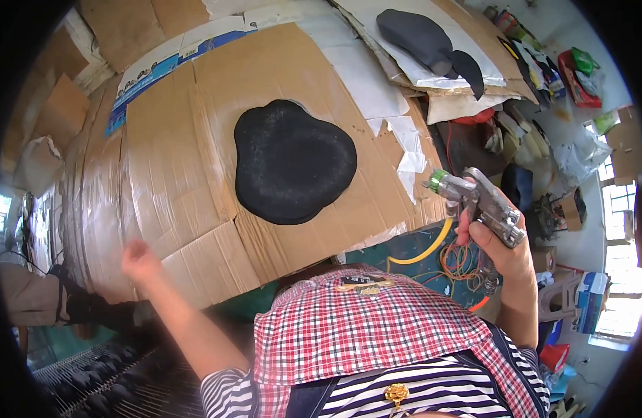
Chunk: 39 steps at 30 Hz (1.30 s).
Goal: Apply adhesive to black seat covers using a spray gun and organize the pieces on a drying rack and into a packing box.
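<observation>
In my right hand [499,240] is a metal spray gun [483,202] with a green-ringed nozzle pointing left. My fingers wrap round its handle, and a yellow hose [424,252] hangs below it. A black, rounded, three-lobed pad [293,161] lies flat on the cardboard [167,139], left of the gun and apart from it. Pale specks dust the pad's surface. My left hand [141,263] is over the cardboard's near left part, away from the pad. Motion blurs its fingers, so their pose is unclear.
Black foam-like pieces [422,43] lie on a stack of white and brown sheets at the back right. Coiled hoses [462,265] are below the gun. A person's leg [32,296] shows at left, near a rack with rows of dark pieces [101,380].
</observation>
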Each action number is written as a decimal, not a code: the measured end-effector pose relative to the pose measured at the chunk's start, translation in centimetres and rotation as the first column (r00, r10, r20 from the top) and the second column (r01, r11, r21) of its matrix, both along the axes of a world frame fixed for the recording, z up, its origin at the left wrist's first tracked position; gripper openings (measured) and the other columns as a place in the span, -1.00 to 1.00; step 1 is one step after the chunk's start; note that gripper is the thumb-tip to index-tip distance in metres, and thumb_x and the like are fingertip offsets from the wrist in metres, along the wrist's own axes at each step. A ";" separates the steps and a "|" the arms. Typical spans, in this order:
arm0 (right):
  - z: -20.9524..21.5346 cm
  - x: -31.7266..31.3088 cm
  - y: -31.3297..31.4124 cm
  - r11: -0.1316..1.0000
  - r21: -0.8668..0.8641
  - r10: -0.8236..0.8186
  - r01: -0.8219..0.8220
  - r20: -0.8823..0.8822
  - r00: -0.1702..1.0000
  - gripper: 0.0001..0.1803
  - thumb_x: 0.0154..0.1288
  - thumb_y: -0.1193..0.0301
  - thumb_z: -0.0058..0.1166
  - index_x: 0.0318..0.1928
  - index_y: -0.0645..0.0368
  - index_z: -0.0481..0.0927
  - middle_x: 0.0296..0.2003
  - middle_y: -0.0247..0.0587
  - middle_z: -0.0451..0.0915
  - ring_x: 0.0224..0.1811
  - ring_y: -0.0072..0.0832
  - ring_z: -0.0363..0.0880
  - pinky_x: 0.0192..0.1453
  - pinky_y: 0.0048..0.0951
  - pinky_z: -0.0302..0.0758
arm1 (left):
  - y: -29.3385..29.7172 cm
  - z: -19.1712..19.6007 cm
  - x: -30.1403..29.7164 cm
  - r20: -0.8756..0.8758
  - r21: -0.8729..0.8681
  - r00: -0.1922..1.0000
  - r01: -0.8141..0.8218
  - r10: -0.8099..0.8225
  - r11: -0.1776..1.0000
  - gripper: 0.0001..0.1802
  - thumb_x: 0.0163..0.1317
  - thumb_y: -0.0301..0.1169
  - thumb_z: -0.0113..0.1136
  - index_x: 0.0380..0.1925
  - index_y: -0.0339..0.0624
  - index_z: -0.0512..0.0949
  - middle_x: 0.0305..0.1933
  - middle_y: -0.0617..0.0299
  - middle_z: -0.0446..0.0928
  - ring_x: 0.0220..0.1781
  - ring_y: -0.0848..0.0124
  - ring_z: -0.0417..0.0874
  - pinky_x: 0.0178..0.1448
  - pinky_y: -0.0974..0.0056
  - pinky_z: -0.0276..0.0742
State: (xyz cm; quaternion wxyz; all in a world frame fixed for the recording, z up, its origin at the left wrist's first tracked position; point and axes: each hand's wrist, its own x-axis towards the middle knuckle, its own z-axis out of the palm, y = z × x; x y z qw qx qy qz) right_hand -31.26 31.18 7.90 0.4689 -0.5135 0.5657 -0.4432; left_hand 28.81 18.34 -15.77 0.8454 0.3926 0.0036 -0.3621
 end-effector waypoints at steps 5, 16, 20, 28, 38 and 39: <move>0.7 -1.8 2.2 0.992 0.093 -0.069 0.081 -0.128 0.989 -0.43 0.12 0.50 0.10 0.18 0.32 0.31 -0.35 -0.32 0.51 -0.39 -0.65 0.46 -0.27 -0.61 0.44 | -0.2 -1.2 -4.0 0.066 0.151 0.996 0.050 -0.061 0.987 -0.60 0.11 -0.63 -0.03 0.00 -0.31 0.25 -0.16 0.05 0.42 -0.22 0.18 0.54 -0.15 0.24 0.57; 0.8 -2.1 -0.5 0.994 0.041 0.097 -0.102 0.096 0.991 -0.34 0.08 0.48 0.19 0.21 0.33 0.27 -0.36 -0.32 0.49 -0.33 -0.62 0.46 -0.21 -0.60 0.43 | -4.4 -7.2 -22.8 0.379 0.748 0.507 0.325 -0.774 0.579 -0.68 -0.03 -0.59 0.15 -0.19 -0.24 0.54 -0.49 0.22 0.51 -0.42 0.44 0.54 -0.33 0.40 0.47; 0.4 -4.4 0.5 0.975 0.176 0.130 -0.135 0.038 0.991 -0.43 0.08 0.54 0.17 0.15 0.28 0.35 -0.32 -0.32 0.53 -0.30 -0.67 0.45 -0.20 -0.62 0.41 | -4.3 -7.0 -27.3 0.466 0.881 -0.033 -0.074 -0.884 0.467 -0.68 0.01 -0.44 0.14 -0.15 -0.13 0.55 -0.32 0.16 0.57 -0.25 0.26 0.59 -0.16 0.25 0.49; -0.9 -5.2 -2.6 0.996 -0.012 0.092 -0.092 0.026 0.995 -0.43 0.11 0.53 0.16 0.17 0.27 0.33 -0.26 -0.33 0.52 -0.30 -0.69 0.44 -0.23 -0.61 0.44 | -3.8 -4.7 -31.1 0.262 0.855 -0.190 -0.409 -0.946 0.319 -0.51 0.06 -0.25 0.18 0.05 -0.03 0.42 0.07 0.17 0.40 0.10 0.18 0.44 0.13 -0.01 0.30; -0.5 -7.2 1.3 0.974 0.158 0.167 -0.165 -0.002 0.986 -0.36 0.02 0.51 0.21 0.16 0.32 0.32 -0.35 -0.26 0.52 -0.36 -0.61 0.46 -0.25 -0.58 0.43 | -4.2 -5.5 -30.6 0.311 0.809 -0.255 -0.434 -0.916 0.396 -0.75 0.05 -0.28 0.18 -0.25 -0.08 0.56 -0.05 0.20 0.46 0.02 0.21 0.48 0.07 0.02 0.34; -0.3 -7.3 1.5 0.983 0.178 0.029 -0.039 0.054 0.998 -0.40 0.03 0.53 0.21 0.13 0.34 0.36 -0.33 -0.33 0.52 -0.34 -0.66 0.43 -0.23 -0.63 0.38 | -4.3 -6.6 -30.0 0.341 0.817 -0.257 -0.395 -0.904 0.420 -0.77 0.05 -0.29 0.16 -0.28 -0.10 0.57 -0.09 0.19 0.49 -0.02 0.20 0.51 0.02 0.03 0.38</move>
